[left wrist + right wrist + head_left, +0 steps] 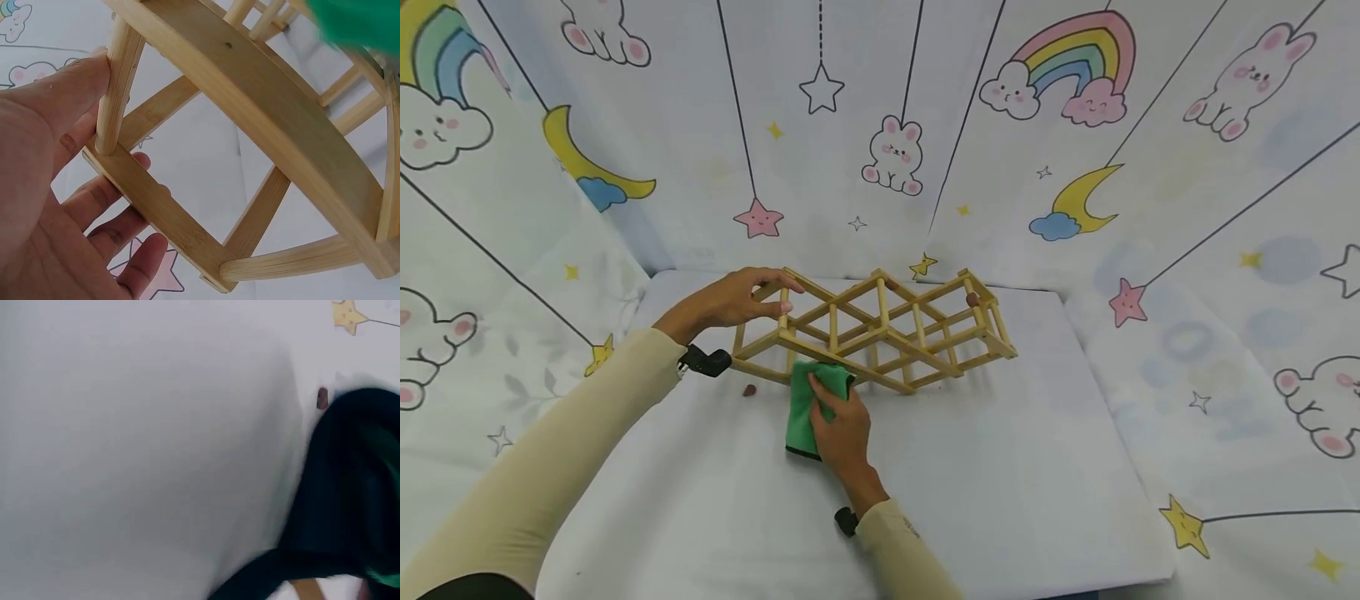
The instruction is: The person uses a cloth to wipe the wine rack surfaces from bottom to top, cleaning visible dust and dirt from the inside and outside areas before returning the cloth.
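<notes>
With the left hand (733, 298), grips the left end of a latticed wooden rack (883, 333), laid out across the far half of a white tabletop (1000, 500); with the right hand (844, 429), holds a folded green cloth (802, 417) at the near side of that rack. Faces, beyond the far edge, a printed backdrop (827, 167) of moons, stars, rabbits and rainbows. Has a small brown piece (749, 390) lying loose to the left of the cloth, near the rack but apart from it. Blocks part of the near, lower slats from the head view with cloth and knuckles. Counts up to one rack, one cloth, one loose brown piece and two black devices (706, 362) (one at each wrist). Curls the left fingers (128, 225), slightly parted, behind an end slat (175, 206), with thumb against a round post (120, 87). Pinches the cloth in the right, index finger stretched over the fabric; cannot tell how the hidden fingers lie.
</notes>
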Available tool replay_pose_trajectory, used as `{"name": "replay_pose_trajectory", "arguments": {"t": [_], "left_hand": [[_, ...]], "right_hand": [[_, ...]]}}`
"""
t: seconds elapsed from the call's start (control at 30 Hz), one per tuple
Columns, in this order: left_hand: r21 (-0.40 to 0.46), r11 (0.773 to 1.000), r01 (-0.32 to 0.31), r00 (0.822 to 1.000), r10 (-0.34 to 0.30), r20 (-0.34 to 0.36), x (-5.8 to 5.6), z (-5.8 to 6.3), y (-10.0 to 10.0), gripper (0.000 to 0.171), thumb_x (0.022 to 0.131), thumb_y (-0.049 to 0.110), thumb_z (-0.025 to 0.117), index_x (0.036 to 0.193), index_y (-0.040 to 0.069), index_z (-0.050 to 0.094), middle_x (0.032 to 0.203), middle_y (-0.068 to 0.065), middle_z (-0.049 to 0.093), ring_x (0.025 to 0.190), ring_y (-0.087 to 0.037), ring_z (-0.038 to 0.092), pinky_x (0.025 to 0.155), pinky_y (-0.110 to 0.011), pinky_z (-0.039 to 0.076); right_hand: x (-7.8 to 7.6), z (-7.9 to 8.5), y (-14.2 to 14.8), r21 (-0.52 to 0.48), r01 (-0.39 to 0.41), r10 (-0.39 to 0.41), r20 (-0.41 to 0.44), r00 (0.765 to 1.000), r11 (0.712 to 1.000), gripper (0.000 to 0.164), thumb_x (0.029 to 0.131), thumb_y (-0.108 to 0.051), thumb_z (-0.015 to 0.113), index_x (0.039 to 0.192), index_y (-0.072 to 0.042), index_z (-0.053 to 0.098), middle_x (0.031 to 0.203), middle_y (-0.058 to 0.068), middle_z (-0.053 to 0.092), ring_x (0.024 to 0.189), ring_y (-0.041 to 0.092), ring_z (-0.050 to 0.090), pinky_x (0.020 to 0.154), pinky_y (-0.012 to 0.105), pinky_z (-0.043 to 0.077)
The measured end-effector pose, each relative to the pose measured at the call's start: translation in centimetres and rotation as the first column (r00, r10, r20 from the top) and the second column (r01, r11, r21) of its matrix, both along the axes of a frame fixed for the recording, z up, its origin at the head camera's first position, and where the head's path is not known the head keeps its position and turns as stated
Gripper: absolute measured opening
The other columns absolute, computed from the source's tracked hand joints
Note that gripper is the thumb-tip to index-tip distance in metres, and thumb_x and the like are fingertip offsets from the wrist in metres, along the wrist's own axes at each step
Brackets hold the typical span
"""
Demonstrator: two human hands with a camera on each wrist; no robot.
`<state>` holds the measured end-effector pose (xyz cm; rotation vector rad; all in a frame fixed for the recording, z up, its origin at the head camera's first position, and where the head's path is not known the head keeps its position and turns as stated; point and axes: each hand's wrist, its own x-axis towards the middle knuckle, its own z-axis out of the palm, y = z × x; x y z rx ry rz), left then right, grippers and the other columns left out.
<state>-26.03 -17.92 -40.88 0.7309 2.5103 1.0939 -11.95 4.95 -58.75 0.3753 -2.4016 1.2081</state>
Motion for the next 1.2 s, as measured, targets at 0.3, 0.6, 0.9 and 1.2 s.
{"name": "replay_pose_trajectory", "arguments": {"t": [0.3,0.6,0.9,1.2], "left_hand": [[-0.019,1.000,-0.008,1.000,0.008,-0.012,-0.1,0.5,-0.1,0.038,0.107,0.026,0.068,0.143,0.014,0.066,0.164,-0.016,0.048,0.159,-0.044,0.032,0.124,-0.074,0.026],[-0.003,1.000,0.009,1.000,-0.009,-0.003,-0.2,0.0,0.0,0.038,0.107,0.024,0.068,0.143,0.013,0.066,0.165,-0.017,0.047,0.159,-0.044,0.031,0.124,-0.073,0.026],[0.005,1.000,-0.004,1.000,0.004,0.031,-0.1,-0.1,0.1,0.039,0.107,0.029,0.068,0.143,0.015,0.066,0.167,-0.016,0.044,0.161,-0.042,0.028,0.125,-0.073,0.021],[-0.006,1.000,-0.003,1.000,0.003,0.003,-0.2,0.0,0.1,0.038,0.106,0.027,0.069,0.142,0.013,0.066,0.165,-0.017,0.046,0.160,-0.043,0.029,0.125,-0.073,0.023]], "right_hand": [[-0.3,-0.1,-1.0,-0.094,0.052,-0.060,-0.081,0.995,0.994,0.045,0.094,-0.003,0.076,0.136,-0.019,0.074,0.128,0.023,0.071,0.113,0.034,0.074,0.090,0.044,0.064],[0.2,0.3,0.3,0.051,-0.009,0.019,-0.193,0.981,0.999,0.045,0.091,-0.006,0.078,0.132,-0.022,0.077,0.126,0.018,0.075,0.110,0.031,0.075,0.089,0.042,0.064],[0.3,-1.5,4.8,-0.007,0.245,-0.245,-0.050,0.968,0.970,0.046,0.087,-0.003,0.080,0.128,-0.026,0.079,0.124,0.014,0.075,0.109,0.031,0.075,0.086,0.046,0.064],[0.2,0.6,4.2,-0.038,0.040,-0.049,-0.275,0.960,0.998,0.045,0.092,-0.002,0.078,0.135,-0.016,0.075,0.130,0.019,0.072,0.115,0.032,0.074,0.092,0.041,0.064]]}}
